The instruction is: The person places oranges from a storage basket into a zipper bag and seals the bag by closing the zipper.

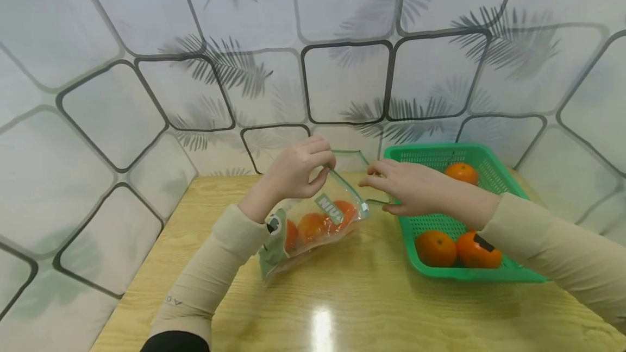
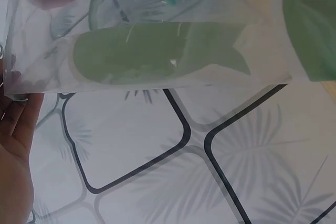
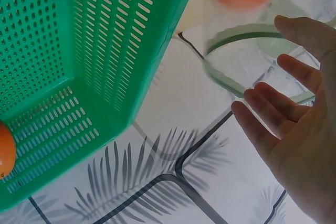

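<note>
In the head view my left hand (image 1: 299, 170) pinches the green-edged rim of a clear zip bag (image 1: 274, 251) between thumb and fingers. Several oranges (image 1: 311, 227) lie inside the bag, which leans on the table with its mouth spread apart. On the other side of that mouth is my right hand (image 1: 415, 186), fingers extended and parted, with nothing held. The right wrist view has the right hand (image 3: 294, 98) palm-side visible, its fingertips overlapping the bag's green rim (image 3: 244, 36). Up close in the left wrist view is the bag's green print (image 2: 152, 51).
A green plastic basket (image 1: 518, 275) stands at the right under my right forearm. It holds oranges, including one at the front (image 1: 436, 249) and one at the back (image 1: 461, 173). The wooden table (image 1: 274, 314) meets a patterned wall covering (image 1: 347, 83) behind.
</note>
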The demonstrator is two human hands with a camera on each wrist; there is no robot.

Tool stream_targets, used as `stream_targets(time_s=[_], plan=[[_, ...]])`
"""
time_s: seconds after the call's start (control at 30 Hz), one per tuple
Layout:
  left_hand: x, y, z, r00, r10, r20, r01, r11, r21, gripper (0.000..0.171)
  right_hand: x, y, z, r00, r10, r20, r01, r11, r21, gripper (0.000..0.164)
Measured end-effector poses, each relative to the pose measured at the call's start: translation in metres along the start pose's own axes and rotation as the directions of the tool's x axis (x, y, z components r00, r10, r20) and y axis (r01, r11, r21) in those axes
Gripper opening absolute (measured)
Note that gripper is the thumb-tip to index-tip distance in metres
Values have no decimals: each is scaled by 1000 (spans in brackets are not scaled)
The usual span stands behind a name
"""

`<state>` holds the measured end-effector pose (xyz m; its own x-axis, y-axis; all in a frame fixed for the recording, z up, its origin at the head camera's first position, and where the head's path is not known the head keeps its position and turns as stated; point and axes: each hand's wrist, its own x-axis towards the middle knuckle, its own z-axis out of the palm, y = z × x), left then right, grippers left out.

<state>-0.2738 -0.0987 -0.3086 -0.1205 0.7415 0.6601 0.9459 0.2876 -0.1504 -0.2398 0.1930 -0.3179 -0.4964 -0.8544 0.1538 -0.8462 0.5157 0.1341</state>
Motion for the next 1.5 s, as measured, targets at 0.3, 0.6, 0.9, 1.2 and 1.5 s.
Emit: stream_targets(time_s=[0.3, 0.6, 0.9, 1.2, 1.5], plan=[[2, 0, -1, 1000, 5, -14, -5, 1000, 2, 12, -3, 0, -1, 999, 24, 33, -24, 1000, 9, 57], [3, 2, -1, 1000, 5, -19, -5, 1000, -9, 12, -8, 2, 1, 995, 68, 66, -67, 998, -20, 64], [3, 1, 1, 1000, 2, -15, -2, 1000, -5, 11, -15, 6, 1, 986, 124, 115, -124, 992, -8, 65], [3, 0, 2, 1000, 3, -24, -3, 1000, -17, 12, -20, 12, 1, 981, 146, 130, -141, 989, -43, 65], [3, 0, 2, 999, 5, -35, -6, 1000, -15, 12, -25, 17, 2, 972, 174, 160, -167, 984, -59, 68]])
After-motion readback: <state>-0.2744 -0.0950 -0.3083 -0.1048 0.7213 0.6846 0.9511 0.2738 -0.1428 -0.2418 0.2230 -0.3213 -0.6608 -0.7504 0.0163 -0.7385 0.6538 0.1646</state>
